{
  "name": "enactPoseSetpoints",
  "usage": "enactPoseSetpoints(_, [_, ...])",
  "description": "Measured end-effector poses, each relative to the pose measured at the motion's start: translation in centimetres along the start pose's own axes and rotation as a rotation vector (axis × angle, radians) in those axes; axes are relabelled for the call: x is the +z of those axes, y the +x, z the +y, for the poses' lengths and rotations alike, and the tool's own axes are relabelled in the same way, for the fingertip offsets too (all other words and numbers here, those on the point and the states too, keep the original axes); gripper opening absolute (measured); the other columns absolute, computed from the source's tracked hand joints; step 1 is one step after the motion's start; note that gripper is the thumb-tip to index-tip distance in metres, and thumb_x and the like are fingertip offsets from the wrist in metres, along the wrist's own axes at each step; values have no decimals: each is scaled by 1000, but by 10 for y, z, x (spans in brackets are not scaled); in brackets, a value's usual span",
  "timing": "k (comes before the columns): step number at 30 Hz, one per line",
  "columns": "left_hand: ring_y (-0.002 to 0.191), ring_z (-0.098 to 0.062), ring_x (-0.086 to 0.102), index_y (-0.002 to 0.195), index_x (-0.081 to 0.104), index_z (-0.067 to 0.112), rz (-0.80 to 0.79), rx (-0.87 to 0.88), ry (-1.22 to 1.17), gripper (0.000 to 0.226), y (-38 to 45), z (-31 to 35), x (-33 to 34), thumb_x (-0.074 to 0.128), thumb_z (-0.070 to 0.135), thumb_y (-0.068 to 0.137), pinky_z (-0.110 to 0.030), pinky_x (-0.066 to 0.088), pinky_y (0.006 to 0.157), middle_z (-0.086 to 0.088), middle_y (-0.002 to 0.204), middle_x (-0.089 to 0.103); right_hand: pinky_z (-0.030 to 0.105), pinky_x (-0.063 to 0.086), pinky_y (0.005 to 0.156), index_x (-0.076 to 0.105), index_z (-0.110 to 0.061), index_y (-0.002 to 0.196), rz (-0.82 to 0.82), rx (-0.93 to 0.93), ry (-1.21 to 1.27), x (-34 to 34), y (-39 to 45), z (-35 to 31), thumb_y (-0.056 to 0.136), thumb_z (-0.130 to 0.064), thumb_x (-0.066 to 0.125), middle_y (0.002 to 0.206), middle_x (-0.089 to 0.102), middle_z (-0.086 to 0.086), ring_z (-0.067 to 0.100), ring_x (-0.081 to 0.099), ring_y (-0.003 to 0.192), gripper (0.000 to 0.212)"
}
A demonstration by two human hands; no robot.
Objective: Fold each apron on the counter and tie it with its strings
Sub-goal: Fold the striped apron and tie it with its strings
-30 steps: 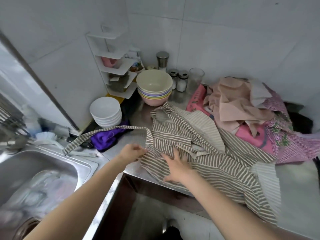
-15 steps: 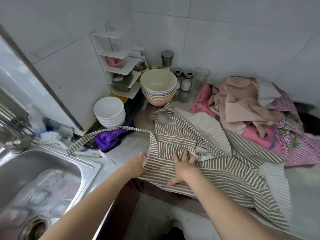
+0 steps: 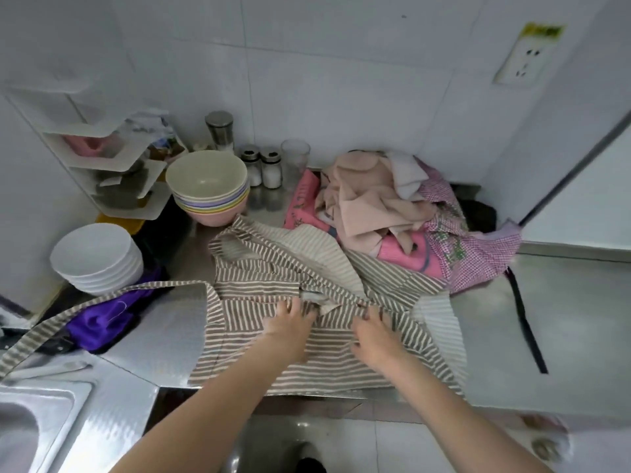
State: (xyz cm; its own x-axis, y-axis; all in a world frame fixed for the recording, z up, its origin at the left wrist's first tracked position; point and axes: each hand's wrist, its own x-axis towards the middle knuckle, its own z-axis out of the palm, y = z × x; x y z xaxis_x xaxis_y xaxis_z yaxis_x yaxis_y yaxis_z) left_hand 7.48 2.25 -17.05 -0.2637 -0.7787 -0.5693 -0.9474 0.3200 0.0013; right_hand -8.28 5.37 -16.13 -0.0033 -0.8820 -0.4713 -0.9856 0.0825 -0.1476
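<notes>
Striped apron (image 3: pixel 307 322) lies spread on the steel worktop (image 3: pixel 563 319), near edge, one strap (image 3: pixel 102 302) trailing left over a purple cloth (image 3: pixel 102 319). Left hand (image 3: pixel 286 329) and right hand (image 3: pixel 375 332) both rest on it mid-panel, fingers curled into the fabric folds; other aprons (image 3: pixel 409 220) heaped behind right.

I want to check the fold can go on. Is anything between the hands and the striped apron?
Nothing visible is. The left hand and the right hand already lie on the striped apron, fingers at a bunched fold in its middle. Its long strap trails left over a purple cloth.
</notes>
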Motion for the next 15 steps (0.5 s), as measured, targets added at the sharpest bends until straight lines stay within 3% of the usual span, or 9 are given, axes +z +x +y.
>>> enactPoseSetpoints(5, [138,-52,4,149,-11,17,-156,-34,129,115,20,20,8,71,47,75,-54,34,107,-19,154,-15,48,26,110,32,-15,135,61,155,17,5,-5,36,84,-47,60,141,21,12,38,23,130,67])
enactPoseSetpoints(8, [137,-54,6,147,-16,12,-156,-22,230,121,25,20,9,70,54,72,-53,33,108,-24,152,-17,52,22,112,24,-18,140,-46,233,102,3,2,52,84,-51,59,149,14,15,45,18,136,74])
enactPoseSetpoints(12, [138,-50,10,148,-15,17,-149,40,257,122,18,14,-1,73,52,69,-47,35,109,-19,154,-11,47,23,111,34,-17,137,-116,251,31,-11,8,64,84,-50,60,148,22,15,39,19,137,68])
enactPoseSetpoints(15, [138,-45,15,149,-4,27,-137,131,163,115,22,-8,-12,74,52,69,-51,29,111,-14,155,-2,41,35,103,57,-10,119,153,232,-4,-27,17,47,90,-39,54,133,44,12,32,36,126,41])
